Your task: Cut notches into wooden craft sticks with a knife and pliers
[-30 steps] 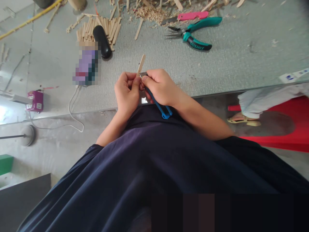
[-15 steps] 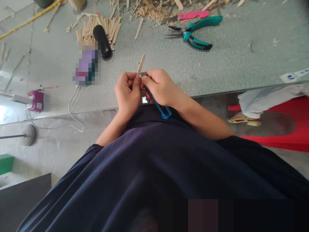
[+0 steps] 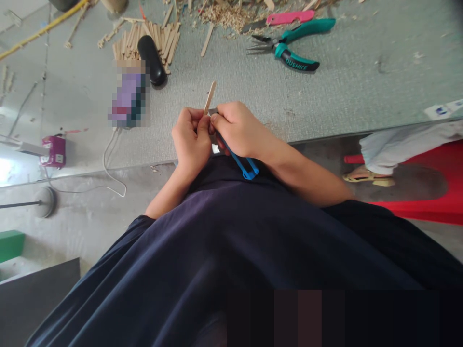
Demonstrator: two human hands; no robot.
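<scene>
Between the fingers of my left hand [image 3: 190, 137] stands a flat wooden craft stick [image 3: 210, 98], its rounded upper end pointing away from me. My right hand [image 3: 240, 129] is closed round a blue-handled utility knife [image 3: 250, 171]; the looped end of the handle sticks out below the palm. A short grey piece of its blade shows by my right thumb, close against the stick. My fingers hide the stick's lower end and most of the knife. Both hands meet over the table's near edge.
On the glass-topped table [image 3: 347, 86] lie green-handled pliers [image 3: 291, 46], a pink-handled knife [image 3: 289, 18], wood shavings [image 3: 224, 19], a pile of sticks [image 3: 128, 41], a black case [image 3: 152, 60] and a blurred, cabled device [image 3: 126, 99]. A person's foot [image 3: 365, 174] and a red stool [image 3: 434, 193] are at the right.
My right hand has shifted very slightly left, and the blue handle end has swung a little to the right. Both hands keep their hold.
</scene>
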